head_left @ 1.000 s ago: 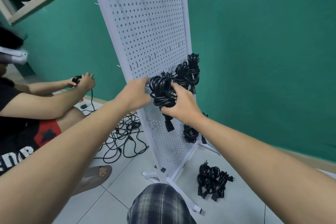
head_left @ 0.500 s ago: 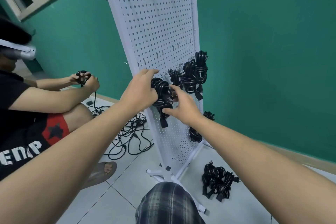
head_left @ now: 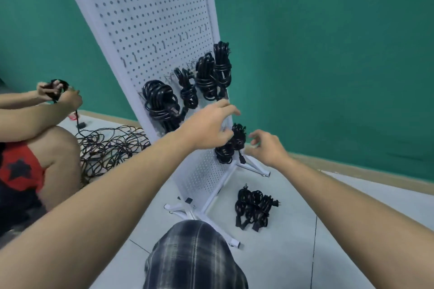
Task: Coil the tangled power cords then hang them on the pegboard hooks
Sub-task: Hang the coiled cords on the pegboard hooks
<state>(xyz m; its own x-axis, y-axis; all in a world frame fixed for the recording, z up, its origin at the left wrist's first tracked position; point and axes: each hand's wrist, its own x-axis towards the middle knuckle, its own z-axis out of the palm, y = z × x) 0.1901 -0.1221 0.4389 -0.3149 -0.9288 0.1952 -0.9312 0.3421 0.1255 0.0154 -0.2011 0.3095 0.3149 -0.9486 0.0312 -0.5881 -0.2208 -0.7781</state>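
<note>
Nearest, a small pile of coiled black rubber-sheathed power cords point(head_left: 254, 209) lies on the pale tiled floor point(head_left: 293, 253). Above it the left hand point(head_left: 206, 124) and right hand point(head_left: 266, 149) hover, each grip released with fingers loose, flanking a low-hung black cord bundle point(head_left: 231, 145) on the white perforated metal pegboard point(head_left: 150, 19). These coils look light, limp and springy, best taken round the wrapped waist. Farther up hang four more black bundles point(head_left: 205, 77)
</note>
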